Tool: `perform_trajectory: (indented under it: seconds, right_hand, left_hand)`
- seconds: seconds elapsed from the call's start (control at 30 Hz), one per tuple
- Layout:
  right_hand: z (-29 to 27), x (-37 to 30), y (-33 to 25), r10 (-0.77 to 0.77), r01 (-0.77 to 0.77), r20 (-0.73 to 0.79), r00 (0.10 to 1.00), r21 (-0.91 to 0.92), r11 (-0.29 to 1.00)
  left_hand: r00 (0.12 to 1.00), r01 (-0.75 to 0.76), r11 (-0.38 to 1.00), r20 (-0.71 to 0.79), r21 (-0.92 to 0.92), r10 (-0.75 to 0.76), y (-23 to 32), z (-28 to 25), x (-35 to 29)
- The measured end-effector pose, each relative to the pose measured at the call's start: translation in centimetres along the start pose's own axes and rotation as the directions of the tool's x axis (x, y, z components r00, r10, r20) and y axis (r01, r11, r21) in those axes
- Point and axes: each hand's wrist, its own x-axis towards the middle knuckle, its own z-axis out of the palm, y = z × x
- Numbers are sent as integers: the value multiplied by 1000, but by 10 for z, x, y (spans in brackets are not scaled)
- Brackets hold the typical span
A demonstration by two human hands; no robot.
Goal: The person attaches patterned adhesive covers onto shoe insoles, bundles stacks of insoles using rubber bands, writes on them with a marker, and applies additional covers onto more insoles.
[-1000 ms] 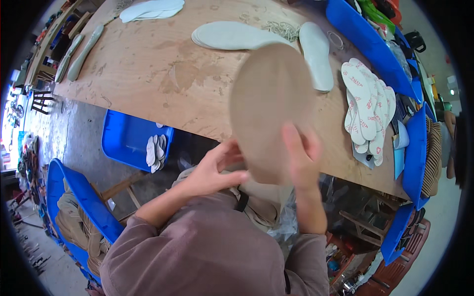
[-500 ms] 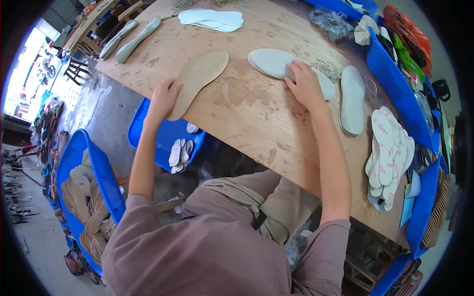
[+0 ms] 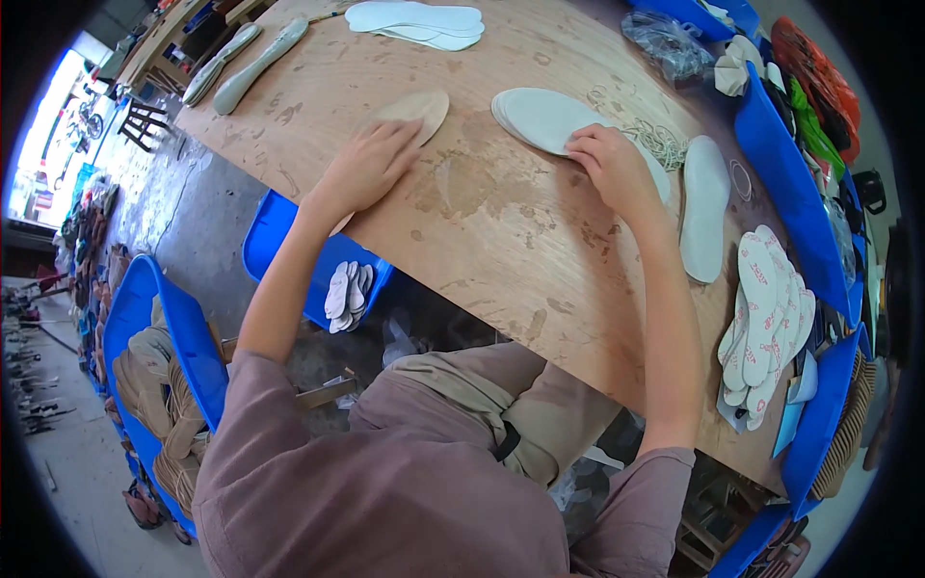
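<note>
On the wooden table (image 3: 540,250), my left hand (image 3: 368,166) lies flat over a tan insole (image 3: 433,111), fingers stretched out. The hand covers most of the insole; its rounded front end and a sliver near the table edge show. My right hand (image 3: 614,166) is at a stack of white insoles (image 3: 541,118), fingers bent and pressed together at the stack's near edge. Whether it grips one insole or several is hidden. A pale insole (image 3: 705,207) lies to the right of that stack, beside a loose bundle of thin string (image 3: 659,143).
White insoles (image 3: 414,21) lie at the far edge, near a pair of shoe-shaped forms (image 3: 255,67). Printed white insoles (image 3: 766,318) are piled at right, beside blue bins (image 3: 792,183). Below left, a blue tub (image 3: 270,231) holds small white pieces; another (image 3: 193,337) holds tan material.
My left hand has gone from gripping the tan insole's edge to lying flat on top of it. My right hand stays at the white stack. The whole view has shifted slightly.
</note>
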Motion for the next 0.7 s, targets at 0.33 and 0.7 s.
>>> perform_trajectory:
  seconds: [0.33, 0.7]
  right_hand:
    - [-6, 7, -6, 94, -95, 26, 995, 65, 993]
    - [-15, 16, -8, 126, -140, 144, 981, 87, 986]
  left_hand:
    - [962, -201, 951, -137, 234, 237, -15, 18, 26]
    - [858, -288, 950, -408, 121, 312, 21, 25, 7]
